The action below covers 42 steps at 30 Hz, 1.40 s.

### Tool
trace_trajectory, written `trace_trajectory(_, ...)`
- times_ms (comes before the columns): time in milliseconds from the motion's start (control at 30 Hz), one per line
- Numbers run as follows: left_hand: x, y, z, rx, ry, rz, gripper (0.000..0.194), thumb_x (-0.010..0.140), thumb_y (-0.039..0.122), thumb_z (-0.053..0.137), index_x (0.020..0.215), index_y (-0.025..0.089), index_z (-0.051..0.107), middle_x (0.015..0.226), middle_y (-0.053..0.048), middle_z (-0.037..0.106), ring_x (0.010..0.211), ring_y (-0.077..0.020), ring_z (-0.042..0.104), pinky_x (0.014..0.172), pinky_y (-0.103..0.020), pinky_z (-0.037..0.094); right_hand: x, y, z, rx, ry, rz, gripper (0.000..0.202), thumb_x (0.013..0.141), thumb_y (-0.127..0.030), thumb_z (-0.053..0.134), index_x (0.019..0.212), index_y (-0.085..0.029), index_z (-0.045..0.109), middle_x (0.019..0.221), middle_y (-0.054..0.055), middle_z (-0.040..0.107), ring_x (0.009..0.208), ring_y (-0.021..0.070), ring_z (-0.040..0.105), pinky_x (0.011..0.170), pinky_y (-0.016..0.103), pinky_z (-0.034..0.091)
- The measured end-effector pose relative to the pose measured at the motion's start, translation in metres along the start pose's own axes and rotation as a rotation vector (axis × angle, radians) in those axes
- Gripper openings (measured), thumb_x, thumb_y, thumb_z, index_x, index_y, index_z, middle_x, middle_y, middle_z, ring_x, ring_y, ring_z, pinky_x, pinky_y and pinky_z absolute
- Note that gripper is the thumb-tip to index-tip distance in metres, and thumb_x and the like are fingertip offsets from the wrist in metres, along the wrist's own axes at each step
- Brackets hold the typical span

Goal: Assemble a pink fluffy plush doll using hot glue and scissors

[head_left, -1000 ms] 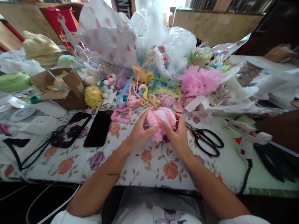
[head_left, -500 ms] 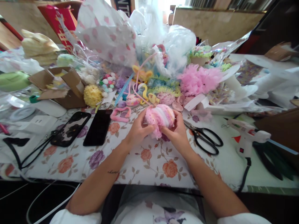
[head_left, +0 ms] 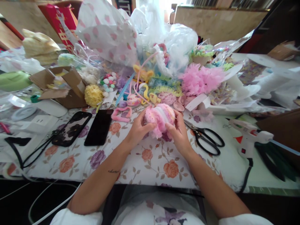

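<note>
A fluffy pink bundle of yarn or plush fabric (head_left: 159, 120), with a pale band across it, is held between my two hands just above the flowered tablecloth (head_left: 145, 168). My left hand (head_left: 140, 127) grips its left side, thumb on the front. On the other side my right hand (head_left: 178, 129) holds it, with the thumb pressed near the pale band. The fingers behind the bundle are mostly hidden. Black-handled scissors (head_left: 207, 140) lie just right of my right hand. A pink fuzzy bent strip (head_left: 122, 114) rests beyond my left hand.
Two phones, a patterned one (head_left: 71, 128) and a black one (head_left: 98, 128), lie at left. A hot glue gun (head_left: 247, 136) with its cord stands at right. Behind are a cardboard box (head_left: 75, 89), a yellow pompom (head_left: 93, 95), pink tulle (head_left: 201, 78) and plastic bags (head_left: 105, 31).
My right thumb has shifted slightly right along the pink bundle, toward the pale band. The bundle is turned a little; both hands still hold it in nearly the same place.
</note>
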<state>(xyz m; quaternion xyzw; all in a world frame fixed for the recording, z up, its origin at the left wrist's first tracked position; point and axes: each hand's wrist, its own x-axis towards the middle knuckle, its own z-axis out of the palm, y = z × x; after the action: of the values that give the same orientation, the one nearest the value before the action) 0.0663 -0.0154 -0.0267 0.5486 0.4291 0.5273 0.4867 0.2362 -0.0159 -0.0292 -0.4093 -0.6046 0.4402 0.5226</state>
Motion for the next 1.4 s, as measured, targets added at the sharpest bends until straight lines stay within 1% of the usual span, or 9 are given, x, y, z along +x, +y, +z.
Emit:
trace_trajectory(133, -0.001, -0.002, 0.001, 0.062, -0.007, 0.042, 0.068, 0.074, 0.024, 0.069, 0.139, 0.020, 0.048, 0.145, -0.011, 0.049, 0.134, -0.0314, 0.044, 0.113, -0.045, 0.034, 0.001, 0.002, 0.002, -0.046, 0.033, 0.042, 0.058, 0.077, -0.042, 0.070, 0.127, -0.025, 0.046, 0.130, 0.010, 0.052, 0.122, 0.0279, 0.051, 0.104, 0.047, 0.042)
trace_trajectory(333, -0.001, -0.004, 0.001, 0.051, -0.008, 0.054, 0.070, 0.074, 0.026, 0.071, 0.139, 0.022, 0.047, 0.143, -0.010, 0.051, 0.133, -0.0319, 0.046, 0.111, -0.046, 0.036, 0.002, 0.008, 0.001, -0.043, 0.029, 0.028, 0.059, 0.074, -0.030, 0.066, 0.128, -0.024, 0.045, 0.130, 0.010, 0.053, 0.122, 0.0302, 0.051, 0.104, 0.050, 0.043)
trace_trajectory(533, 0.000, -0.004, 0.000, 0.086, 0.005, 0.082, 0.066, 0.075, 0.025, 0.070, 0.137, 0.021, 0.049, 0.145, -0.011, 0.049, 0.135, -0.0311, 0.044, 0.114, -0.046, 0.033, 0.002, 0.005, 0.002, -0.018, -0.015, 0.023, 0.065, 0.074, -0.035, 0.070, 0.133, -0.025, 0.044, 0.136, 0.010, 0.050, 0.127, 0.0310, 0.048, 0.106, 0.051, 0.041)
trace_trajectory(633, -0.001, -0.004, 0.001, 0.080, -0.007, 0.089, 0.067, 0.074, 0.024, 0.070, 0.138, 0.021, 0.049, 0.146, -0.011, 0.048, 0.134, -0.0321, 0.045, 0.112, -0.047, 0.035, 0.003, 0.006, 0.002, -0.052, -0.007, 0.015, 0.067, 0.072, -0.032, 0.071, 0.132, -0.024, 0.043, 0.136, 0.011, 0.050, 0.127, 0.0312, 0.048, 0.106, 0.051, 0.041)
trace_trajectory(900, -0.006, 0.000, 0.009, 0.083, -0.001, 0.044, 0.063, 0.076, 0.023, 0.067, 0.136, 0.022, 0.048, 0.141, -0.011, 0.051, 0.127, -0.0305, 0.050, 0.102, -0.042, 0.046, 0.002, 0.010, 0.006, -0.129, 0.118, 0.005, 0.056, 0.076, -0.034, 0.067, 0.127, -0.021, 0.048, 0.123, 0.010, 0.057, 0.112, 0.0285, 0.056, 0.099, 0.047, 0.044)
trace_trajectory(1033, -0.005, -0.002, 0.008, 0.100, 0.071, 0.069, 0.063, 0.074, 0.026, 0.069, 0.133, 0.021, 0.047, 0.139, -0.011, 0.050, 0.129, -0.0294, 0.048, 0.108, -0.044, 0.040, 0.000, 0.009, 0.006, -0.113, 0.115, -0.007, 0.049, 0.081, -0.033, 0.057, 0.128, -0.023, 0.049, 0.124, 0.008, 0.057, 0.115, 0.0268, 0.054, 0.101, 0.046, 0.043)
trace_trajectory(1100, -0.005, -0.003, 0.007, 0.082, 0.122, 0.059, 0.061, 0.075, 0.027, 0.069, 0.130, 0.022, 0.046, 0.136, -0.010, 0.051, 0.125, -0.0281, 0.050, 0.107, -0.044, 0.041, 0.000, 0.007, 0.005, -0.068, 0.096, -0.016, 0.047, 0.081, -0.031, 0.054, 0.128, -0.023, 0.050, 0.124, 0.008, 0.057, 0.115, 0.0263, 0.055, 0.101, 0.045, 0.044)
trace_trajectory(1233, -0.004, -0.001, 0.008, 0.073, 0.160, 0.040, 0.055, 0.075, 0.028, 0.069, 0.126, 0.025, 0.049, 0.135, -0.009, 0.052, 0.123, -0.0276, 0.052, 0.103, -0.044, 0.045, 0.002, 0.004, 0.008, 0.018, 0.069, -0.023, 0.051, 0.081, -0.036, 0.061, 0.129, -0.024, 0.047, 0.130, 0.009, 0.055, 0.119, 0.0263, 0.055, 0.102, 0.044, 0.044)
trace_trajectory(1400, -0.005, 0.000, 0.011, 0.122, 0.147, 0.059, 0.055, 0.073, 0.029, 0.072, 0.125, 0.025, 0.054, 0.134, -0.007, 0.055, 0.120, -0.0270, 0.055, 0.098, -0.041, 0.049, 0.005, 0.005, 0.011, -0.042, 0.142, 0.003, 0.055, 0.077, -0.034, 0.067, 0.127, -0.022, 0.047, 0.129, 0.010, 0.056, 0.119, 0.0279, 0.054, 0.103, 0.047, 0.043)
